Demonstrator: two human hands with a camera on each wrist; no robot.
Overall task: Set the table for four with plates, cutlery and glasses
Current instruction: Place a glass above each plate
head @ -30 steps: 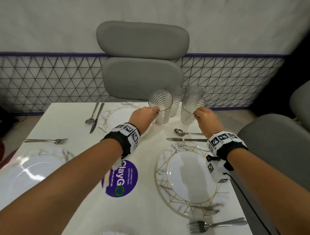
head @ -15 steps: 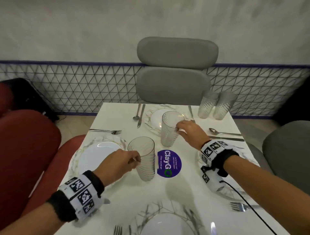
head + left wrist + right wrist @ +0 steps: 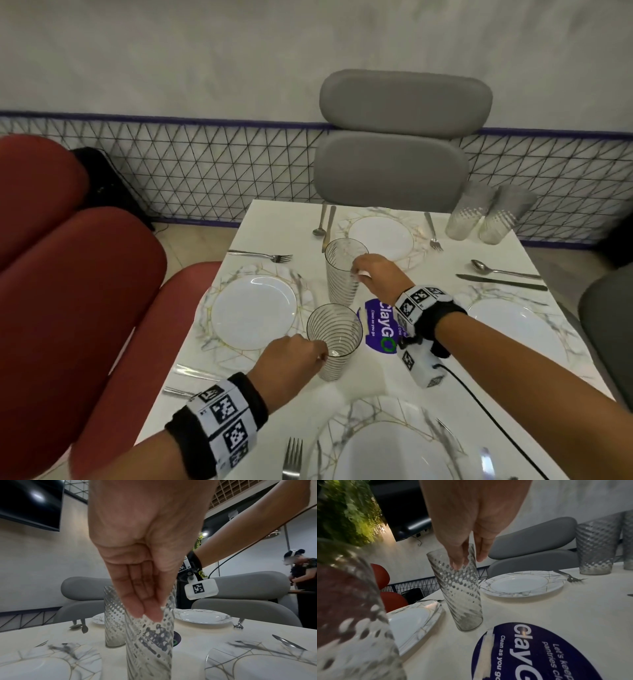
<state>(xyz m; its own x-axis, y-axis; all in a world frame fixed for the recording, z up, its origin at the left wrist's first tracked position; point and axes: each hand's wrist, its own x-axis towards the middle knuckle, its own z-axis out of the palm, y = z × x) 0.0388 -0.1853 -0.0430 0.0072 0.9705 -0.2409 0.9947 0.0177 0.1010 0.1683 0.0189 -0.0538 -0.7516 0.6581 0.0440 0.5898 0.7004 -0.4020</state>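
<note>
My left hand point(image 3: 322, 356) pinches the rim of a ribbed clear glass point(image 3: 334, 346) standing between the left plate point(image 3: 253, 310) and the near plate point(image 3: 394, 455). In the left wrist view its fingertips point(image 3: 137, 613) reach inside that glass point(image 3: 149, 645). My right hand point(image 3: 356, 272) pinches the rim of a second glass point(image 3: 342, 284) standing near the far plate point(image 3: 380, 238); the right wrist view shows one finger inside this glass point(image 3: 462, 595). Two more glasses point(image 3: 479, 219) stand at the far right corner. A right plate point(image 3: 513, 329) lies beyond my right wrist.
Cutlery lies beside each plate: a fork point(image 3: 260, 255) at the left, a spoon and knife point(image 3: 325, 222) and a fork point(image 3: 433, 234) at the far plate, a spoon and knife point(image 3: 500, 279) at the right. A purple sticker point(image 3: 380, 332) marks the centre. Red and grey chairs surround the table.
Both hands brought a glass each from the far right corner to the table's middle. In the last half second the glasses have hardly shifted.
</note>
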